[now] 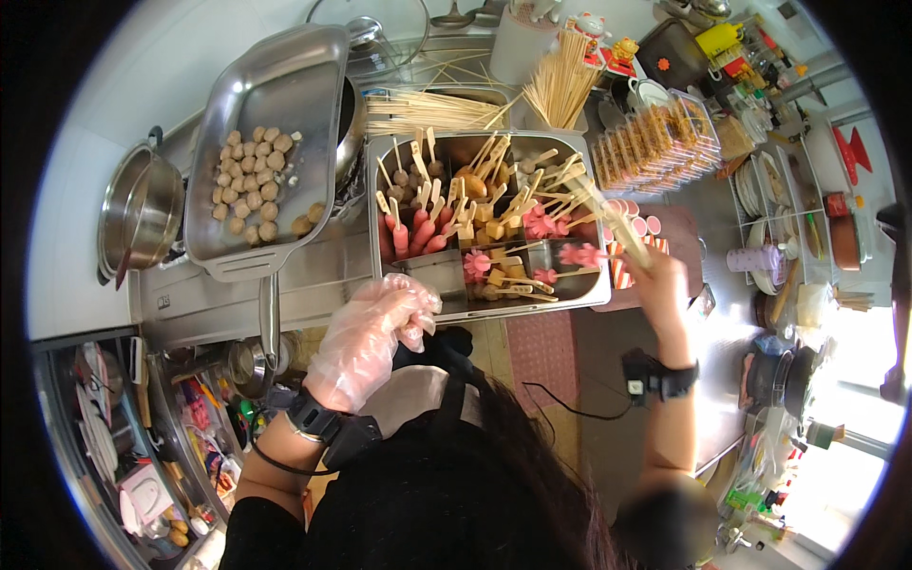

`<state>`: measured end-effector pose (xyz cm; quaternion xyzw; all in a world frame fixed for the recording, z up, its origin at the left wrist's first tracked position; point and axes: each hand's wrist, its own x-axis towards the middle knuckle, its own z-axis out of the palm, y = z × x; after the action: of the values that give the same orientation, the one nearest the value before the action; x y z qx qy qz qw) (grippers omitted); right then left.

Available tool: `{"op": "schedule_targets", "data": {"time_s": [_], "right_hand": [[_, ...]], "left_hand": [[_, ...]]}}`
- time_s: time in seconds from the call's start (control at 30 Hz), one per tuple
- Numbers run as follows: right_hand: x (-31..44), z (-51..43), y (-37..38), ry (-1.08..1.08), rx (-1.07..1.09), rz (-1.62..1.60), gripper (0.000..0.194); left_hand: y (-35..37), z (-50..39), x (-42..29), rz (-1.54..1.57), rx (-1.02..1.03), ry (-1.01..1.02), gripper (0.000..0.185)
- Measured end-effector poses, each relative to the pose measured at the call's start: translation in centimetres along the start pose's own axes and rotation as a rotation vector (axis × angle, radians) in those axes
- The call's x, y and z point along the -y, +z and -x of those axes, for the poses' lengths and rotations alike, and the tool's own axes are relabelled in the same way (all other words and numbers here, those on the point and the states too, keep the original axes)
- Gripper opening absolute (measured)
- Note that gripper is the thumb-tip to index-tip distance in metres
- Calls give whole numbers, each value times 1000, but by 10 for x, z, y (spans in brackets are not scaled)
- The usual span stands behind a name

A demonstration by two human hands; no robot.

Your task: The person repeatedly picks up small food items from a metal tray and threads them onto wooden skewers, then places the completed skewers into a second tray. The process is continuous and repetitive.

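My left hand (pixel 385 335), in a clear plastic glove, is by the near edge of a divided steel tray (pixel 491 311), its fingers curled; whether anything is in them is hidden. My right hand (pixel 659 285) grips a long pale utensil (pixel 613 221), blurred and perhaps tongs, which slants over the tray's right side. Near that hand a pink flower-cut sausage skewer (pixel 581 255) lies over a right compartment, its stick towards the hand. Other compartments hold pink sausages (pixel 425 234), yellowish cubes (pixel 495 228) and meatballs (pixel 406 182) on paddle-ended sticks. One front compartment (pixel 434 274) shows bare metal.
A steel pan (pixel 267 78) with meatballs (pixel 249 178) stands left, its handle (pixel 268 320) past the counter edge. Bundled bamboo skewers (pixel 563 85) and stacked clear boxes of food (pixel 655 146) are behind and right. Pink-rimmed cups (pixel 645 226) stand on a brown mat (pixel 684 246).
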<state>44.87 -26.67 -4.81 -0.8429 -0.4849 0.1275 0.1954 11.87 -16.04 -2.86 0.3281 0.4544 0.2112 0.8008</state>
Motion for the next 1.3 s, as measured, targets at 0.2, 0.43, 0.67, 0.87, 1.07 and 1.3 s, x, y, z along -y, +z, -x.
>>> {"op": "schedule_targets", "data": {"time_s": [0.2, 0.43, 0.67, 0.87, 1.07, 1.3], "right_hand": [[48, 33, -62, -12, -154, -464, 15], [92, 14, 9, -334, 158, -327, 14], [91, -5, 79, -416, 231, -158, 12], [70, 3, 70, -312, 239, -317, 22], [2, -28, 43, -474, -14, 210, 21], [-14, -49, 64, -333, 209, 624, 21]], "left_hand": [[1, -10, 11, 2, 5, -44, 8], [-1, -22, 13, 43, 43, -10, 17], [3, -36, 19, -175, 47, 89, 32], [22, -72, 32, -509, 271, 255, 43], [55, -100, 47, -815, 308, 92, 75], [82, -118, 62, -1351, 272, 511, 87]]}}
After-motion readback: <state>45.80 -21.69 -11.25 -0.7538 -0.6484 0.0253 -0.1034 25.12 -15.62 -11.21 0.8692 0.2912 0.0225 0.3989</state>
